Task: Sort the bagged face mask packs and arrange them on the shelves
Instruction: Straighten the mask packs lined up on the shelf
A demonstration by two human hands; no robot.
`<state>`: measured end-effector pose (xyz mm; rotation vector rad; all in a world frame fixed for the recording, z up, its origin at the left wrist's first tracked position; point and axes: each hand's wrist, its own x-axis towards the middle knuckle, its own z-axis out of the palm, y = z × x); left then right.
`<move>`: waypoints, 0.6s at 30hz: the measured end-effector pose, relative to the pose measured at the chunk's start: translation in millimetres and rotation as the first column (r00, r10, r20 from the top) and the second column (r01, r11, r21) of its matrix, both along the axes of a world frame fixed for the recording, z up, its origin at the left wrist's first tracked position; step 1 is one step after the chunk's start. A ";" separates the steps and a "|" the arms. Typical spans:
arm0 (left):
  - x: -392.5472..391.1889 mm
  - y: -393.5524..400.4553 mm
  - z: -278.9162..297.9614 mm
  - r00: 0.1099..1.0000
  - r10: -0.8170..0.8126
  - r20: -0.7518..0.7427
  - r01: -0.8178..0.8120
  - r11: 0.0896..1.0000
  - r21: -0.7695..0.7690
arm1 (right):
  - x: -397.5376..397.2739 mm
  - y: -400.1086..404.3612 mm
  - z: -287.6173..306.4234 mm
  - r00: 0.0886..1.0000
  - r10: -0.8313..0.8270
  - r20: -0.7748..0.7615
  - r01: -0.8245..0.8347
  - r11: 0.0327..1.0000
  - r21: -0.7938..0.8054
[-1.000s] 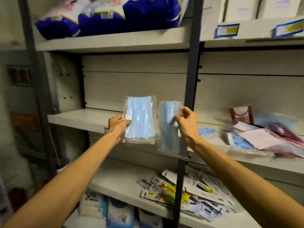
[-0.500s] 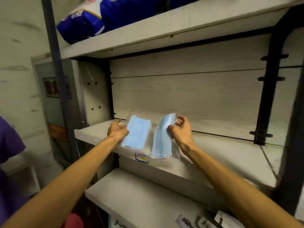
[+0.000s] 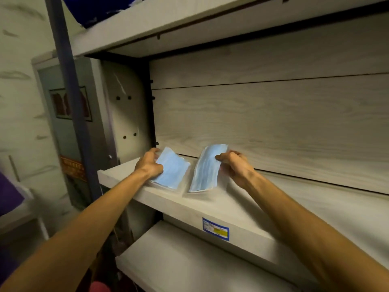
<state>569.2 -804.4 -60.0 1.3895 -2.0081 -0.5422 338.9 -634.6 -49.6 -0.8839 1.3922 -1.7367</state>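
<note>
Gripping one bagged mask pack each, left hand (image 3: 149, 165) and right hand (image 3: 235, 166), fingers curled.

Pale wood-grain back panel (image 3: 273, 123), dark upright post (image 3: 69, 98), dim light.

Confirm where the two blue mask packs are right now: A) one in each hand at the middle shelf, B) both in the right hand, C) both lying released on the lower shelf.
A: the left hand holds one mask pack, the right hand the other.
</note>
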 end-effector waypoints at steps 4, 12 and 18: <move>9.4 -45.2 -5.2 0.988 -0.037 0.147 0.042 0.999 -0.027 | 21.6 -42.5 1.4 0.997 0.031 -0.065 -0.025 0.996 0.087; 32.8 -139.6 -16.7 0.958 -0.209 0.195 0.194 0.976 0.098 | 71.9 -145.4 -19.2 0.869 -0.152 -0.471 0.291 0.926 0.240; 40.4 -176.5 -30.1 0.884 -0.301 0.359 0.319 0.948 0.008 | 102.0 -190.1 -27.9 0.497 0.017 -0.868 0.550 0.768 0.330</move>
